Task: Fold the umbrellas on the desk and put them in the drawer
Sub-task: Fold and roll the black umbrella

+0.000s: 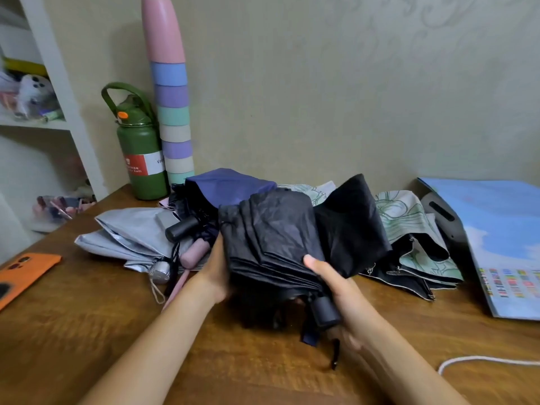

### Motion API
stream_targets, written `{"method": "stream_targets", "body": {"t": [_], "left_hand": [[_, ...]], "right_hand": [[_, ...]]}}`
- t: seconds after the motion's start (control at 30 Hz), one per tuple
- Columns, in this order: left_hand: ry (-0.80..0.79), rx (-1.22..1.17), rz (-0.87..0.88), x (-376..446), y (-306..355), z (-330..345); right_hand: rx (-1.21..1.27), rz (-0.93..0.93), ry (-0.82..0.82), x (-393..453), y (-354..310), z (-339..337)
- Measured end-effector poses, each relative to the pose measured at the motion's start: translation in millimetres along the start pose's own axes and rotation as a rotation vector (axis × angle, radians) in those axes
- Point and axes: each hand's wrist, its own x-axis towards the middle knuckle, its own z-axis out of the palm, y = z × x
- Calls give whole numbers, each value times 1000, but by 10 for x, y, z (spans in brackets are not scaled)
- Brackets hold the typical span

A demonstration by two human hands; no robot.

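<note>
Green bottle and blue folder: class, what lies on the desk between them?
A heap of umbrellas, seen in the head view, lies between the green bottle and the blue folder.

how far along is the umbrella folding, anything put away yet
Nothing looks put away; no drawer is in view. In hand: the black umbrella, pleats gathered, held between the left hand and right hand. Left: the grey umbrella, navy umbrella and green-patterned umbrella lie loose on the desk.
</note>
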Motion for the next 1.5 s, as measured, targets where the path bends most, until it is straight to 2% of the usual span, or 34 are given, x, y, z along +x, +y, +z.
{"method": "stream_targets", "body": {"t": [0.1,0.17,0.27,0.33,0.47,0.5,0.57,0.63,0.7,0.8,0.87,0.97,1.0,1.03,1.07,1.13,1.17,1.23,1.33,1.37,1.4,1.47,1.5], "left_hand": [[121,57,55,-9,42,-87],[89,164,30,38,127,-163],[-12,330,-59,52,148,-237],[-90,532,-55,18,82,-106],[-47,803,40,58,77,116],[-73,884,43,99,130,124],[-153,1109,41,166,275,142],[-270,1387,110,259,370,194],[-375,1646,203,378,392,230],[-366,1858,260,525,349,210],[-404,1896,297,526,322,207],[-489,1846,407,452,352,161],[-486,1854,505,414,368,115],[-411,1871,666,399,368,50],[-270,1909,867,394,358,-30],[130,1872,1173,291,326,-176],[316,1805,1234,228,290,-253],[593,1654,1210,61,164,-378],[757,1406,1105,-171,1,-524],[733,1339,1070,-239,-21,-566],[641,1285,1022,-289,-42,-605],[362,1268,899,-358,-114,-669],[258,1336,869,-378,-158,-692]], "right_hand": [[-313,-135,121,6,161,56],[-549,-177,161,30,234,15],[-786,-208,36,19,269,4],[-990,-178,-37,-2,270,6],[-1283,-59,-195,-26,203,2],[-1330,-99,-243,-41,197,-46],[-1406,-331,-332,-29,201,-118],[-1482,-471,-376,11,240,-185],[-1524,-594,-265,70,231,-222],[-1469,-796,10,91,127,-246],[-1498,-858,101,101,102,-283],[-1594,-803,81,157,164,-354],[-1594,-779,83,190,176,-376],[-1589,-759,90,243,185,-409],[-1601,-738,101,289,175,-433],[-1646,-688,84,379,176,-482],[-1663,-657,76,415,191,-502],[-1650,-629,79,431,215,-514],[-1521,-764,71,361,147,-479],[-1497,-842,47,343,124,-473],[-1487,-902,11,318,104,-463],[-1491,-928,-78,313,124,-468],[-1507,-901,-108,339,160,-487]]}}
